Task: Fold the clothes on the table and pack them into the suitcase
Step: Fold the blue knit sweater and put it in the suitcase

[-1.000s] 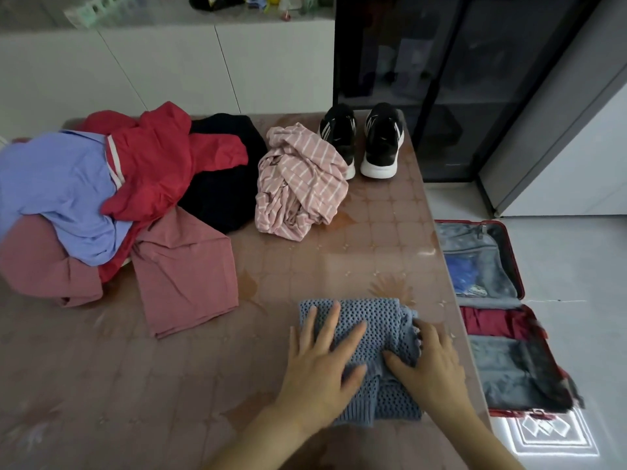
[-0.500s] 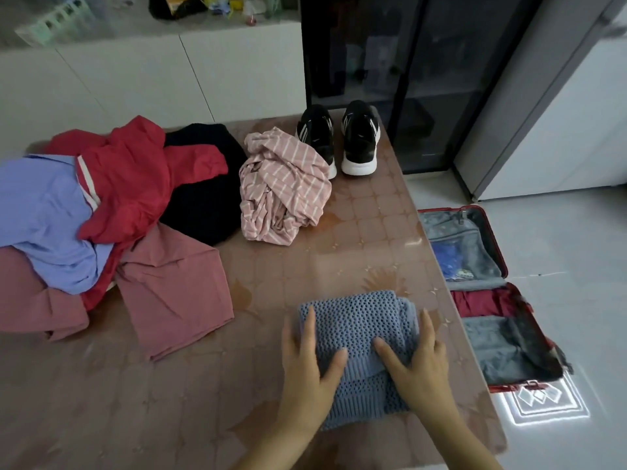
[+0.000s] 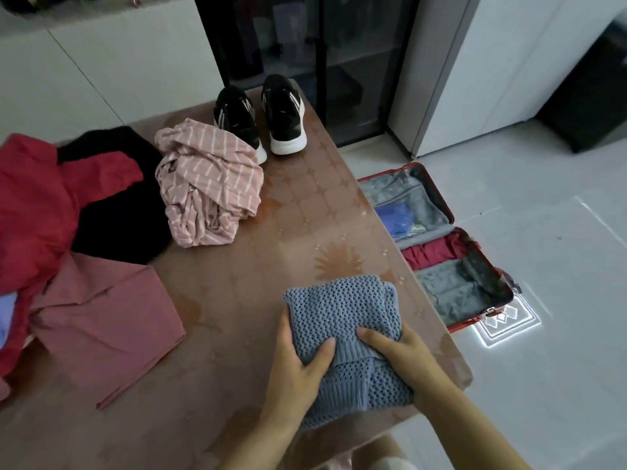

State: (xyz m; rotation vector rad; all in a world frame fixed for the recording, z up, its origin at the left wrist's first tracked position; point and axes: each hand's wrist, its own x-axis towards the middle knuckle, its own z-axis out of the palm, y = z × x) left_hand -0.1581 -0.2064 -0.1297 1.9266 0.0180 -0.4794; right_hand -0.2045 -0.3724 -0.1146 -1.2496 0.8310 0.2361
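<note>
Near the table's (image 3: 237,300) right edge, both hands, left (image 3: 298,361) and right (image 3: 403,357), grip the folded blue knit sweater (image 3: 342,310).

Blue sweater (image 3: 342,313) at near right edge of table (image 3: 288,232) showing open, holey knit, rough-looking, with ribbed band running along hem. Table top gleaming smooth, its brown patterned surface catching light (glossy film or glass, cannot tell). Striped pink garment (image 3: 210,184) lying as thin, soft, crumpled cloth. Black garment (image 3: 125,212) looking matt, fuzzy. Dusty-pink garment (image 3: 101,317) lying smooth at left edge. Sneakers (image 3: 285,117) at far edge showing matt black uppers, smooth white soles. Suitcase (image 3: 451,293) showing hard red shell, grey cloth lining. Floor tiles (image 3: 543,266) shining, mirroring light.
</note>
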